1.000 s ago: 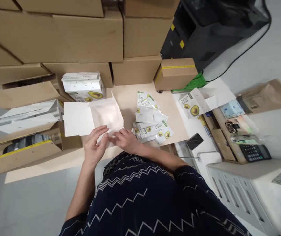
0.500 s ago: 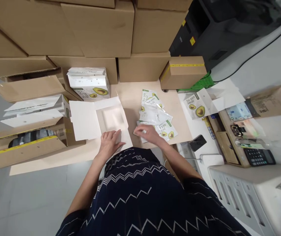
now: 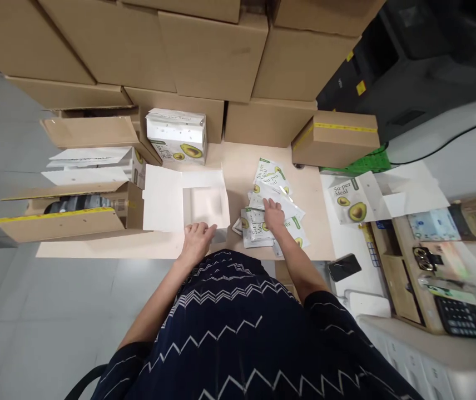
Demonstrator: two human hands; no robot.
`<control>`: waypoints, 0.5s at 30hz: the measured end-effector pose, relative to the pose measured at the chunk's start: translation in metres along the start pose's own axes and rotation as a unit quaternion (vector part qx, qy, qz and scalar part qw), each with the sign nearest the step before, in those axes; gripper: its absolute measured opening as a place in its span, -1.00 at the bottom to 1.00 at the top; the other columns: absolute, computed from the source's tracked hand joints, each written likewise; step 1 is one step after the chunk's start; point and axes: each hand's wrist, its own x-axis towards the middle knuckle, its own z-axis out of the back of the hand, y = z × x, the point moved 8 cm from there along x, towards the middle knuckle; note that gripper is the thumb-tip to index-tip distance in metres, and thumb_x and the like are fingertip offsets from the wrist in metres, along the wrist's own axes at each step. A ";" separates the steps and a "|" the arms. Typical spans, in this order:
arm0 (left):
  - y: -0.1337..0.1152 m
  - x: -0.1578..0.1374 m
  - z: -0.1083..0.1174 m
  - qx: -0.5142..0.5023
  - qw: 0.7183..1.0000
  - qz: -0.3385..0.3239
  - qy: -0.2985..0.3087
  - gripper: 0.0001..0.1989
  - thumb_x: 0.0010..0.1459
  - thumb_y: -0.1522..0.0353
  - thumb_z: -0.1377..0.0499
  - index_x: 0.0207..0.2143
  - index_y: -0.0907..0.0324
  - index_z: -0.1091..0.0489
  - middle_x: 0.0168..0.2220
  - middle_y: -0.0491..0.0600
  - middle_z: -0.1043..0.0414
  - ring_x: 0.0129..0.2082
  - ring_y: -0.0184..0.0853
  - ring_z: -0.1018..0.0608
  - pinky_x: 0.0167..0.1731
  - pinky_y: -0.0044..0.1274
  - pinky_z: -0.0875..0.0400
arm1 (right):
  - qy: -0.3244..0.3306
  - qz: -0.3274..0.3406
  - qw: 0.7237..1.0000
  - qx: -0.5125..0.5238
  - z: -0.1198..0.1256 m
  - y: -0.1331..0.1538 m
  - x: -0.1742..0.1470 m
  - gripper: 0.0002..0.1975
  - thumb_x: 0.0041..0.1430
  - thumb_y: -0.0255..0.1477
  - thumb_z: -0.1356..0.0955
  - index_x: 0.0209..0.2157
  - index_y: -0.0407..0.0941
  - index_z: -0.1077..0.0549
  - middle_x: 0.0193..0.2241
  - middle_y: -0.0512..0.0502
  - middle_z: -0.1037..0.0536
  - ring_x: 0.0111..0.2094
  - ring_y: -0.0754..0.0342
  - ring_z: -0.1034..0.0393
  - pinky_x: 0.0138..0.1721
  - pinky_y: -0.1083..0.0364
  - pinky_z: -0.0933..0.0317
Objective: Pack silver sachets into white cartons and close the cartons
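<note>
An open white carton (image 3: pixel 207 205) lies on the wooden table, its lid (image 3: pixel 163 197) folded out to the left and its inside bare. My left hand (image 3: pixel 197 243) grips the carton's near wall, fingers curled over the edge. To the right is a loose pile of flat white sachets printed "Super Meal" with avocados (image 3: pixel 258 225). Across that pile reaches my right hand (image 3: pixel 274 216), its bent fingers closed at the near edge of a white sachet (image 3: pixel 288 205); the thumb is largely hidden.
A closed avocado-print carton (image 3: pixel 177 136) stands behind. Opened brown boxes (image 3: pixel 67 218) line the left, and stacked cardboard boxes (image 3: pixel 213 61) wall the back. On the right are an avocado-print carton (image 3: pixel 352 200), a phone (image 3: pixel 344 268), a calculator (image 3: pixel 467 316) and a black machine (image 3: pixel 413 72).
My right hand has moved from the pile's near left side up onto a sachet. A printed sachet now shows at the pile's left. My left hand stays on the carton; the view has shifted.
</note>
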 end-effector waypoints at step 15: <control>-0.002 -0.004 -0.011 -0.023 0.999 -0.016 0.018 -0.62 0.34 0.33 -0.01 0.15 0.12 -0.36 -0.13 0.15 -0.49 -0.15 -0.12 -0.45 -0.13 -0.27 -0.21 | -0.019 0.294 0.867 0.402 0.212 0.139 -0.123 -0.67 0.36 -0.39 -0.18 0.02 -0.08 -0.48 -0.29 -0.11 -0.60 -0.34 0.03 -0.51 -0.26 -0.02 -0.40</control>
